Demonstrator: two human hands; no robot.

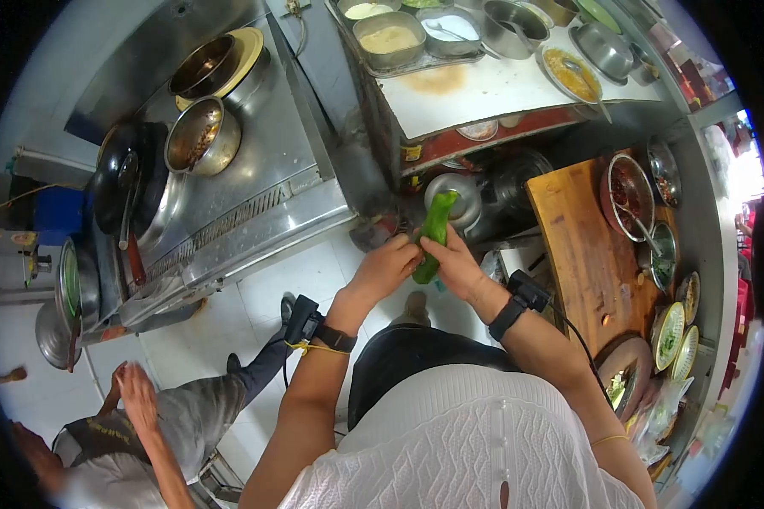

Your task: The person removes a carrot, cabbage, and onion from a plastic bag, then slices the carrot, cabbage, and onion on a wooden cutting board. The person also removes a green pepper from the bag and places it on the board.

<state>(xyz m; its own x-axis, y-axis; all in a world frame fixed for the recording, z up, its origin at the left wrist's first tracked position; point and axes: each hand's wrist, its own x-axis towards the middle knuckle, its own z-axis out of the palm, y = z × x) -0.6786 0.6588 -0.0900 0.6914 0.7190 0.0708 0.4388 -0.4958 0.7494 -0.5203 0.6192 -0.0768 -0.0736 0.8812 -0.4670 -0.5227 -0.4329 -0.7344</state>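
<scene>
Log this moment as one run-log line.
left hand: holding long green pepper | right hand: holding same pepper | brown wooden board: right side

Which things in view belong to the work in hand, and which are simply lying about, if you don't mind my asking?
In hand:
- green pepper, held between left hand and right hand

Lying about, apparently unused now:
- black wok
- steel pot
- wooden board

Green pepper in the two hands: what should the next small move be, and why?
I'd probably bring the green pepper to the right, over the wooden board, keeping both hands on it. The left hand and right hand hold it up in front of the body, away from any work surface, while the board beside it has a wide bare stretch.
</scene>
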